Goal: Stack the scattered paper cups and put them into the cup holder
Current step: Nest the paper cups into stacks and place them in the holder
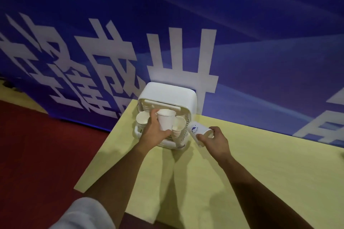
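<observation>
Partly complete: two cup stacks seated in cup holder. Grips upright paper cup in left hand fingers above holder; clasps tilted logo cup in right hand fingers beside it. Leaves both, possibly the last, unstacked.

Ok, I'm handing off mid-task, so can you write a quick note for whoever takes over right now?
The left grip holds a plain white cup upright, just in front of the cup holder.
The right grip holds a logo cup tilted on its side, to the holder's right, by the yellow table.
Done: a left stack and a right stack of cups sit in the holder.
Left: nest the two held cups and slot them in. I see no other loose cups.
</observation>
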Demonstrator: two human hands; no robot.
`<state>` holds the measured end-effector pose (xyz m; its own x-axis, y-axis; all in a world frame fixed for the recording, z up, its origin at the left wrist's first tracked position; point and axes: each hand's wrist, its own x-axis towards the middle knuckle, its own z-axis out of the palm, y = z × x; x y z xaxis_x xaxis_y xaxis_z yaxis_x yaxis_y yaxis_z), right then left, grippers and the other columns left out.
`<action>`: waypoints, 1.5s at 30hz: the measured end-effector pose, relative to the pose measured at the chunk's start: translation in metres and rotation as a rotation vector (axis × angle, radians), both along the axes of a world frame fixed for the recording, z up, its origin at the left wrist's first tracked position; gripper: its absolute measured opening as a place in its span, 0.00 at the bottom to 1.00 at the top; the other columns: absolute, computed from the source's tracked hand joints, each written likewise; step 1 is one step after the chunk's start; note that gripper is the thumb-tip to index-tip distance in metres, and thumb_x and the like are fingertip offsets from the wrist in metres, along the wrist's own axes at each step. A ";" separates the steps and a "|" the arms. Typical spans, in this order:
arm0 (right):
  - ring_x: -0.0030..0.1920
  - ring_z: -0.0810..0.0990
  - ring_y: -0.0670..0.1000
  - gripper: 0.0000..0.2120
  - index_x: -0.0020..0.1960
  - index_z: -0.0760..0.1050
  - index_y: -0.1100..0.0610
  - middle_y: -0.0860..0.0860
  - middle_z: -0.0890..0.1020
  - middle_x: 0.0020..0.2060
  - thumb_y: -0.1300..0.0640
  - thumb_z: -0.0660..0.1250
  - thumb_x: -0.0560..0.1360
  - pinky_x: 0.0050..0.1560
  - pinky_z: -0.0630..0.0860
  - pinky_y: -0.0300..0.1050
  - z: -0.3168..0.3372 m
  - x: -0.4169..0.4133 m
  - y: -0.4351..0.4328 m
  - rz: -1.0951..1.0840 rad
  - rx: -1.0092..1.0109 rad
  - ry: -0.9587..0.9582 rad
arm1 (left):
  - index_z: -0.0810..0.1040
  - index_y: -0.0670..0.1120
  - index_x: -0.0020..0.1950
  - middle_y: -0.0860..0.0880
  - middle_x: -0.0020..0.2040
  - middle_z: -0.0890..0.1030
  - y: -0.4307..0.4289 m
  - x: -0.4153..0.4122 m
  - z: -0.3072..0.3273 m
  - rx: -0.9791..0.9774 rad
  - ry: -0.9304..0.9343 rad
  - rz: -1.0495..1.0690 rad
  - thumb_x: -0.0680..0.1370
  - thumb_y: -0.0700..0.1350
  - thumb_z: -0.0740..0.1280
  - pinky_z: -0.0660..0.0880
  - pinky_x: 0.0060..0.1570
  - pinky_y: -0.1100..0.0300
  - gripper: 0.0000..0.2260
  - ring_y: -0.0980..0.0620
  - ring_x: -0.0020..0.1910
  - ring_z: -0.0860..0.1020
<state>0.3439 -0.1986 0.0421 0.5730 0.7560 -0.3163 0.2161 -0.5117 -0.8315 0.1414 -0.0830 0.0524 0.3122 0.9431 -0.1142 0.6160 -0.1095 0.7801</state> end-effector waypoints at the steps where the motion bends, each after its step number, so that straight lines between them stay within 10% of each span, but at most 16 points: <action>1: 0.54 0.77 0.54 0.29 0.68 0.69 0.56 0.52 0.78 0.59 0.49 0.74 0.70 0.53 0.75 0.46 0.001 -0.002 0.005 0.025 0.002 -0.009 | 0.53 0.58 0.70 0.46 0.62 0.73 0.002 -0.005 0.000 0.004 0.007 0.034 0.68 0.45 0.77 0.79 0.52 0.45 0.41 0.44 0.56 0.76; 11: 0.51 0.80 0.51 0.29 0.65 0.69 0.50 0.46 0.78 0.57 0.47 0.76 0.68 0.47 0.73 0.42 0.005 -0.016 0.040 0.171 0.050 -0.023 | 0.55 0.59 0.70 0.46 0.67 0.71 0.033 -0.028 -0.006 0.020 0.007 0.186 0.69 0.42 0.77 0.78 0.58 0.42 0.40 0.42 0.62 0.74; 45: 0.57 0.77 0.50 0.33 0.67 0.66 0.47 0.46 0.74 0.62 0.43 0.74 0.67 0.56 0.78 0.51 0.020 -0.091 0.114 0.336 0.027 -0.449 | 0.72 0.52 0.67 0.52 0.65 0.73 0.110 -0.068 -0.053 0.151 0.244 -0.327 0.66 0.55 0.77 0.68 0.62 0.53 0.31 0.48 0.66 0.66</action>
